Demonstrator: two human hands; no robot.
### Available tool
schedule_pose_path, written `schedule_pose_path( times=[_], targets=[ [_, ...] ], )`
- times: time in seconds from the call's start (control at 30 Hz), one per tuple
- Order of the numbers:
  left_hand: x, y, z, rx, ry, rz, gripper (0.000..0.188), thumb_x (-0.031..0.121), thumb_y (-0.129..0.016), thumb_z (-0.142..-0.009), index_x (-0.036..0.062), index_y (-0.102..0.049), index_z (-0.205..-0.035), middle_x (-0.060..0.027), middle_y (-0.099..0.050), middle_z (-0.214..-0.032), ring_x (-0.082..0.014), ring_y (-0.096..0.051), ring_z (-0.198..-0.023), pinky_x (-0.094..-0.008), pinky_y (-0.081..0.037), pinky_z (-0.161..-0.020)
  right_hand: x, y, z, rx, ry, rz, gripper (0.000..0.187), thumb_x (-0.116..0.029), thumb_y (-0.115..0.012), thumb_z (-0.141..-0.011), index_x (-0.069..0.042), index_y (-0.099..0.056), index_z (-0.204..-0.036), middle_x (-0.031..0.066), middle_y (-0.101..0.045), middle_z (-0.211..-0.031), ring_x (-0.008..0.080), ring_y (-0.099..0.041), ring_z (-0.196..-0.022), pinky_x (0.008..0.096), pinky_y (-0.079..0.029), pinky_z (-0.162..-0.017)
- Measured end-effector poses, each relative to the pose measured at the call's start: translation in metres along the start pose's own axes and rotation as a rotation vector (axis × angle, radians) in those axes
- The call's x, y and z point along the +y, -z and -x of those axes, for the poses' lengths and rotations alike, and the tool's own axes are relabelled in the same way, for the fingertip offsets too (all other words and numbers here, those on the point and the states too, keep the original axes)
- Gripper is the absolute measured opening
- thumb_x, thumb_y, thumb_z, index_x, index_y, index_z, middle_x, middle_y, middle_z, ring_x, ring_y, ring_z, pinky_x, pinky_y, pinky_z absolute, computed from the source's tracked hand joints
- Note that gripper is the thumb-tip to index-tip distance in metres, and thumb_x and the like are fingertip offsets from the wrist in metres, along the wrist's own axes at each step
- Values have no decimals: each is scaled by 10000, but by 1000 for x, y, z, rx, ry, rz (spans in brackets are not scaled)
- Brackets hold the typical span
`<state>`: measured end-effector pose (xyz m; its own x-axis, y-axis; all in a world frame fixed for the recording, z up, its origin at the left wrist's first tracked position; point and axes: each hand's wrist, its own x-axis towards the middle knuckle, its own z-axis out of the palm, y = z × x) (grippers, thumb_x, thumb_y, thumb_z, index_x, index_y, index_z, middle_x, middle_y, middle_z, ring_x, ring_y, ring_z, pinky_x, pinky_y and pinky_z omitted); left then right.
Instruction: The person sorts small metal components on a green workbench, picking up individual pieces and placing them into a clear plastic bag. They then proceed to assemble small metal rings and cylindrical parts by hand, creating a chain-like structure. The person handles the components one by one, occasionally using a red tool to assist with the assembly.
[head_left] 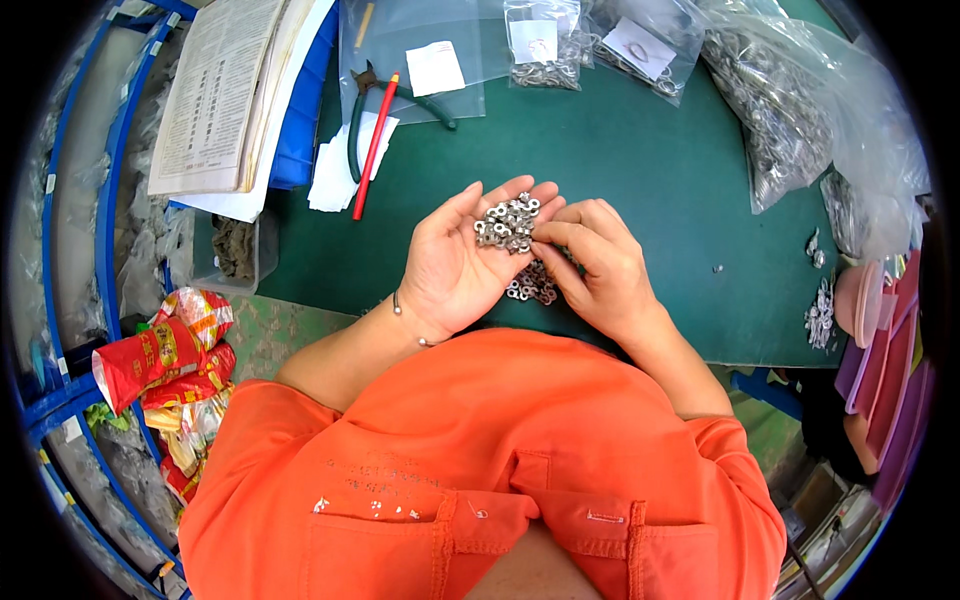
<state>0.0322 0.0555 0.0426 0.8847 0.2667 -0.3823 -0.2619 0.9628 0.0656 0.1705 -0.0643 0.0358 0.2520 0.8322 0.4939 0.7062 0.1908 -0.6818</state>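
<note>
My left hand (447, 262) is turned palm up and cups a heap of small silvery metal parts with round holes (507, 222). At the heap's right edge, the bent fingers of my right hand (610, 265) are pinched together and touch the parts. What lies between those fingertips is hidden. Below both hands, a second pile of similar small metal parts (533, 285) lies on the green tabletop (640, 145), partly covered by the hands.
Beyond my left hand lie a red pencil (376, 147) and green-handled cutters (354, 130). Clear bags of metal parts (775, 110) stand along the back right. Loose metal pieces (822, 312) lie at the right edge. Papers (215, 95) rest on a blue bin (306, 110) at left.
</note>
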Motion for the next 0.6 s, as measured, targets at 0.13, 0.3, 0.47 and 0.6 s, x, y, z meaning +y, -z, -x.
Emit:
schedule_pose_path(
  times=[0.13,0.3,0.47,0.6],
  targets=[
    [0,4,-1,-26,16,43,461,256,-361,-1040,-68,-420,-1361,-268,-398,-1457,-377,-385,-1372,-489,-351,-1130,0,1,1,-37,7,47,156,-16,-731,-766,-34,-663,-905,82,-611,-872,282,-586,-786,360,-494,-638],
    [0,3,-2,-32,23,97,463,252,-355,-1043,-81,-415,-1358,-275,-395,-1456,-377,-357,-1392,-494,-335,-1142,-1,2,-1,82,1,-21,159,18,-727,-745,-36,-645,-869,88,-648,-847,264,-618,-731,340,-503,-625],
    [-2,-2,-2,38,1,90,467,251,-357,-1043,-96,-414,-1351,-290,-385,-1456,-387,-323,-1413,-494,-293,-1174,4,4,1,98,9,-27,182,50,-725,-728,-35,-632,-859,92,-667,-817,250,-635,-684,326,-509,-610],
    [-2,-4,-2,30,-1,78,466,252,-361,-1041,-93,-418,-1349,-295,-381,-1457,-393,-324,-1410,-490,-283,-1181,2,1,1,142,-57,-59,189,68,-721,-728,-30,-628,-859,89,-667,-835,237,-645,-704,323,-521,-626]
  ],
)
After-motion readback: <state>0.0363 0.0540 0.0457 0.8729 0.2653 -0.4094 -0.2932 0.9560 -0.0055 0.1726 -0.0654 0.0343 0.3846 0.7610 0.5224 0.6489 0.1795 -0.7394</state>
